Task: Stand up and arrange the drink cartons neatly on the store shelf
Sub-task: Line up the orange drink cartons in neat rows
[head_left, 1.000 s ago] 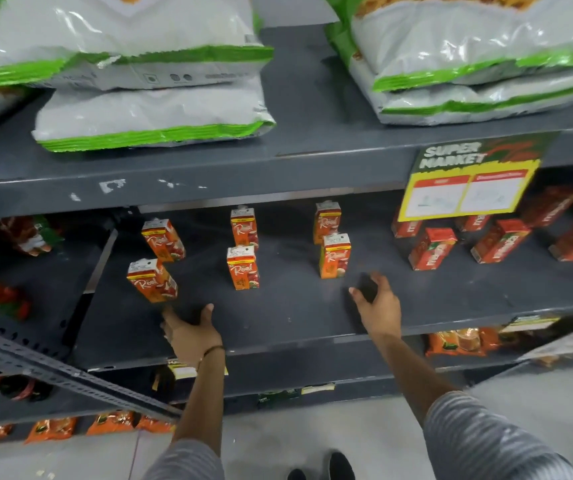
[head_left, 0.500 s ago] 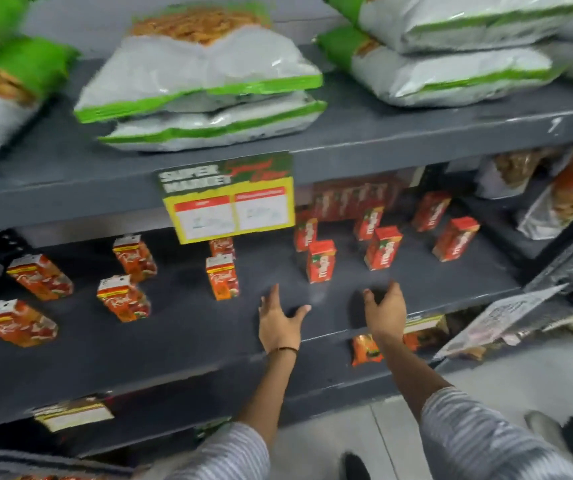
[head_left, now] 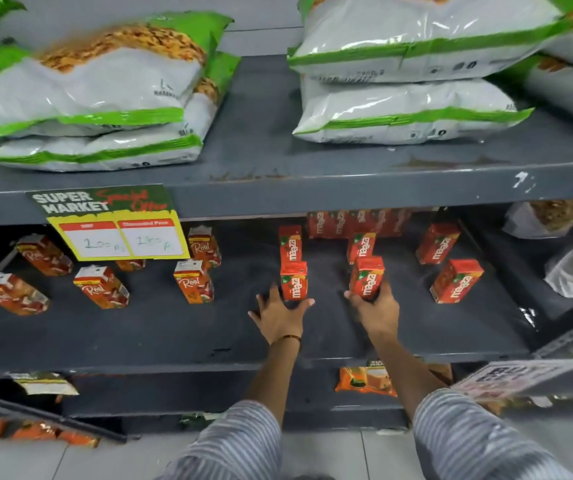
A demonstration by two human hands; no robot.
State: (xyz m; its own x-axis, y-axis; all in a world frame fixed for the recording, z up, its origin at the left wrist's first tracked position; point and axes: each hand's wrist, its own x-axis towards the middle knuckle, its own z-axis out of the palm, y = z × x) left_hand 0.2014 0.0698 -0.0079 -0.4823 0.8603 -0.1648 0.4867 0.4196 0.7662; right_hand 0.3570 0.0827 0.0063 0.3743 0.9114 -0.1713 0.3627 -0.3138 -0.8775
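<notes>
Shift: you are stepping right along the shelf (head_left: 208, 341); a second ago you were facing the orange Real cartons (head_left: 193, 282), and now the red Maaza cartons (head_left: 456, 280) are sitting straight ahead of you.
Left hand: your left hand (head_left: 279, 315) is no longer lying flat on bare shelf; it is cupping the base of the front-left Maaza carton (head_left: 293, 280), fingers spread to either side and touching it, not yet closing around it.
Right hand: your right hand (head_left: 375, 308) is wrapping around the lower part of the front-middle Maaza carton (head_left: 367, 277), which is leaning a little to the right.
Cartons: all the Maaza cartons are standing, spread loosely in staggered rows on the dark shelf, with a tight pack against the back wall.
Meaning: you are leaving the Real group, apparently done there, and starting on the Maaza group.
Next, as a judgement: you are probably squaring these two front cartons into one line.
Watch: the price sign (head_left: 111, 223) is hiding one Real carton behind it.
</notes>
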